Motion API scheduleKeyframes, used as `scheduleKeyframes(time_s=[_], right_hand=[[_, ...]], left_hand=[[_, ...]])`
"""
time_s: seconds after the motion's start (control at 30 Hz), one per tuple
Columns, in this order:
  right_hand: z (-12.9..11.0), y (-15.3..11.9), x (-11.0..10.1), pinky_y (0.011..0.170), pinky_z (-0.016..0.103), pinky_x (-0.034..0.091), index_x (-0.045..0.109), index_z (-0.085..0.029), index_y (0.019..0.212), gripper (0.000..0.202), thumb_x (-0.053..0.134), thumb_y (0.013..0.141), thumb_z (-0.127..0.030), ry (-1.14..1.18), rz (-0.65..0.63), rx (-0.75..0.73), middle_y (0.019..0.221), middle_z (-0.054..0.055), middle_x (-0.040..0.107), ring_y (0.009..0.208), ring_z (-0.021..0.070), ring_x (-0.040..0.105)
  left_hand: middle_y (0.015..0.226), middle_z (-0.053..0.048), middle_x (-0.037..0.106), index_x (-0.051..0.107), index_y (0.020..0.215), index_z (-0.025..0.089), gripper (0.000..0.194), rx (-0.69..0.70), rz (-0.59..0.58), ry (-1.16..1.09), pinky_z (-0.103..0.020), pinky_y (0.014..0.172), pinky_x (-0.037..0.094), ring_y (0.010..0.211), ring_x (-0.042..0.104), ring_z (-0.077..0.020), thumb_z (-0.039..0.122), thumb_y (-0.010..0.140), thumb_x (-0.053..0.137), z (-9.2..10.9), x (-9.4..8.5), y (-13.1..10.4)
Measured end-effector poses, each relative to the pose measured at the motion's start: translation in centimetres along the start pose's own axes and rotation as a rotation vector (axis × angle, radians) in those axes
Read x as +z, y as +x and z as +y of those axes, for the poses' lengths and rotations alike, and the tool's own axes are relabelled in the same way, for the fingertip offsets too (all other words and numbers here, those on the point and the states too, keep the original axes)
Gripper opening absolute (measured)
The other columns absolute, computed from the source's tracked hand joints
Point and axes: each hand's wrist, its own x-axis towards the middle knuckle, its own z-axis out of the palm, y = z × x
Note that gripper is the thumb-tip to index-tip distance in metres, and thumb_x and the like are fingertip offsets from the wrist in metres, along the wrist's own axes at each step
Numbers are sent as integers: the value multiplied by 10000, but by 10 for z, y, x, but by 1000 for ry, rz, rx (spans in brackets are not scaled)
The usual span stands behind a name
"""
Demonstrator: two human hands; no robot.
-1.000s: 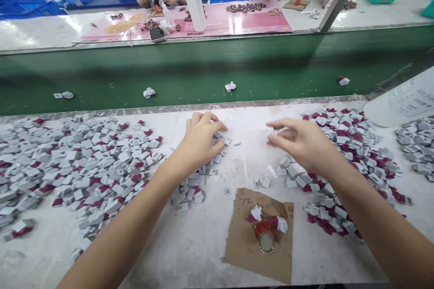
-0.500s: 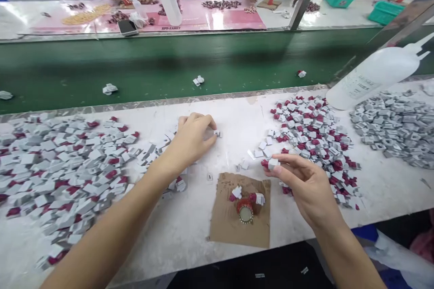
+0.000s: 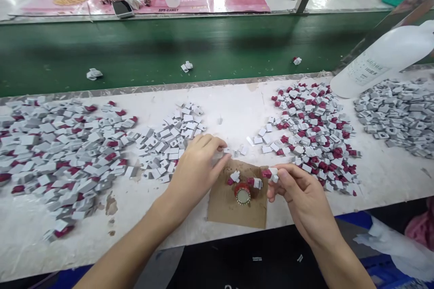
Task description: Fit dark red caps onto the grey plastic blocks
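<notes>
Between the fingertips of my right hand point(image 3: 301, 203) is a small white and dark-red piece point(image 3: 271, 174), over the right edge of a brown cardboard square point(image 3: 222, 210). My left hand point(image 3: 200, 165) is over the table at the cardboard's upper left corner, thumb and fingers curved toward each other; whatever is between them is too small to make out. On the cardboard lie a red bottle cap point(image 3: 243, 195) with a pale round face and two white and red pieces point(image 3: 255, 183). A few tiny pale parts point(image 3: 242, 150) lie just beyond the cardboard.
Piles of pieces lie left point(image 3: 68, 144), at centre left point(image 3: 169, 137), right point(image 3: 312, 126) and far right point(image 3: 400, 113). A white bottle point(image 3: 379, 65) leans at right. Behind runs a green belt point(image 3: 135, 49) with several pieces; other people's hands work beyond it.
My left hand has come nearer, from the table's middle to the cardboard corner. My right hand still holds its piece, now beside the cardboard's edge. The view has tilted down; belt pieces have shifted left.
</notes>
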Motion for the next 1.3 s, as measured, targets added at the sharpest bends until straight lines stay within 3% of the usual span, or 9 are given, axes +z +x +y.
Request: scheduleKeyframes(time_s=[0.07, 0.17, 0.3, 0.53, 0.7, 0.87, 1.03, 1.17, 1.3], right_hand=[[-3, 0, 7, 543, 221, 636, 872, -211, 911, 319, 943, 949, -520, 71, -3, 27, 722, 13, 768, 574, 137, 745], [-6, 0, 17, 525, 215, 628, 865, -202, 928, 334, 933, 959, -527, 130, -8, 17, 705, 10, 759, 565, 141, 754], [-6, 1, 27, 578, 235, 663, 864, -228, 1020, 289, 893, 1004, -515, 145, 22, -64, 728, 4, 781, 578, 137, 752], [-12, -4, 27, 713, 215, 708, 872, -298, 1036, 83, 887, 1026, -379, -166, 62, -254, 851, -9, 845, 729, 148, 827], [-10, -5, 23, 797, 178, 691, 894, -345, 1055, 56, 851, 1054, -309, -299, 40, -365, 970, -20, 853, 847, 130, 827], [-7, -8, 22, 847, 240, 713, 888, -390, 1234, 258, 869, 1023, -242, -376, 24, -396, 1129, 1, 858, 979, 174, 832], [-11, -10, 15, 809, 320, 717, 934, -346, 1104, 124, 892, 1000, -292, -443, 44, -331, 1079, 39, 878, 970, 234, 835], [-10, -20, 4, 752, 354, 705, 943, -342, 1131, 137, 871, 1015, -332, -554, 6, -307, 1103, 65, 891, 972, 275, 840], [-4, -33, -1, 817, 337, 710, 932, -349, 1150, 142, 850, 1036, -334, -601, -110, -269, 1099, 53, 892, 992, 262, 849]], left_hand=[[1200, -94, 801, 695, 1061, 221, 40, -27, -3, -222, -467, 951, 594, 1120, 737, -303, 246, 1067, 725, 8, 0, -3], [1302, -77, 832, 637, 1075, 243, 150, -95, -109, -738, -399, 946, 662, 1134, 806, -246, 300, 1076, 776, 28, -1, -8], [1130, -49, 860, 668, 1089, 231, 141, -151, -195, -1100, -304, 799, 690, 884, 826, -170, 261, 1065, 804, 49, 6, -12], [933, -43, 824, 751, 1101, 201, 129, -224, -98, -997, -256, 716, 639, 826, 790, -170, 303, 1059, 818, 49, 18, -11], [916, -23, 840, 776, 1154, 217, 123, -232, -143, -1055, -235, 719, 653, 800, 808, -157, 302, 1071, 808, 45, 21, -15], [858, -12, 833, 820, 1156, 227, 132, -244, -188, -1059, -260, 720, 671, 757, 817, -172, 331, 1077, 802, 43, 20, -17], [744, -3, 781, 840, 1177, 225, 225, -307, -180, -918, -292, 628, 647, 663, 763, -191, 393, 1026, 855, 30, 11, -17], [952, -67, 854, 799, 1252, 221, 284, -357, -149, -813, -395, 796, 715, 828, 823, -250, 418, 1047, 811, 13, 3, -14], [1125, -104, 854, 761, 1267, 207, 272, -347, -80, -812, -419, 874, 729, 928, 829, -250, 388, 1064, 780, 4, 2, -15]])
